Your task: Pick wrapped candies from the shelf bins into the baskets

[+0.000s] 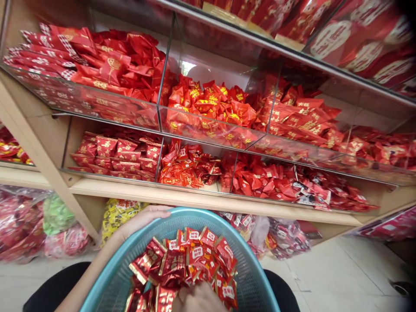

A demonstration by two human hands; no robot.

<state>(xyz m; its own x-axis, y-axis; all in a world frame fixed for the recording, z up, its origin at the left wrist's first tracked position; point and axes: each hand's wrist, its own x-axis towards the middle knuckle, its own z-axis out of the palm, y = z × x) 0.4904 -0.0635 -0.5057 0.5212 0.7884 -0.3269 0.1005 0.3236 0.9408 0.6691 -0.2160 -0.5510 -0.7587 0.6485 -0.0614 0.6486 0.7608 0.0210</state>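
A teal plastic basket [260, 268] rests in front of my body, partly filled with small red and gold wrapped candy packets [195, 253]. My left hand [146, 220] lies along the basket's far left rim, its fingers hooked over the edge. Down among the packets at the near side is my right hand [201, 298], slightly blurred, with its fingers curled. Whatever it holds is hidden by the hand and the bottom of the view.
Just beyond the basket stands a wooden shelf [208, 197] with clear-fronted compartments of red packets [208, 102]. Bags of yellow packets [120, 216] and other bagged goods [279, 236] sit underneath. Pale floor tiles [344, 273] show at right.
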